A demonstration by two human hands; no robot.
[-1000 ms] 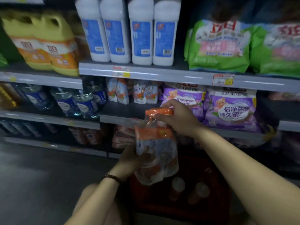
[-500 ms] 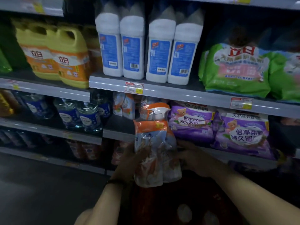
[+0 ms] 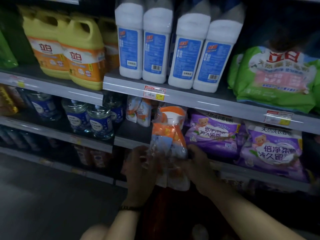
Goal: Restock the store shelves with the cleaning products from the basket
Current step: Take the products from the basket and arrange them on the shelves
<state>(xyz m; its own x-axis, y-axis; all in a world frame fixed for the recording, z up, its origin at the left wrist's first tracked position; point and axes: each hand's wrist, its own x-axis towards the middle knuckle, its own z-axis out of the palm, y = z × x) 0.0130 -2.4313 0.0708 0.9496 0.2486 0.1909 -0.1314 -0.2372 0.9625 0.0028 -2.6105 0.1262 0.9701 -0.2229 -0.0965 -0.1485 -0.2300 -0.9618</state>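
Now both hands share one load: the left hand (image 3: 141,163) curls round the lower left side of the twin spray pack (image 3: 168,135), and the right hand (image 3: 197,161) grips its lower right side, so neither palm is free. The pack, two orange-topped trigger bottles in clear wrap, is held upright in the air just in front of the middle shelf (image 3: 132,142), with its base below the shelf lip. Matching packs (image 3: 138,112) sit far back to the left with bare shelf in front of them, and purple bags (image 3: 213,135) crowd the right. To do this well, I judge, lift the base over the lip, slide the pack into the gap left of the purple bags with its label forward, and mind the trigger heads under the upper shelf (image 3: 190,99). The red basket (image 3: 173,210) lies dim below the wrists.
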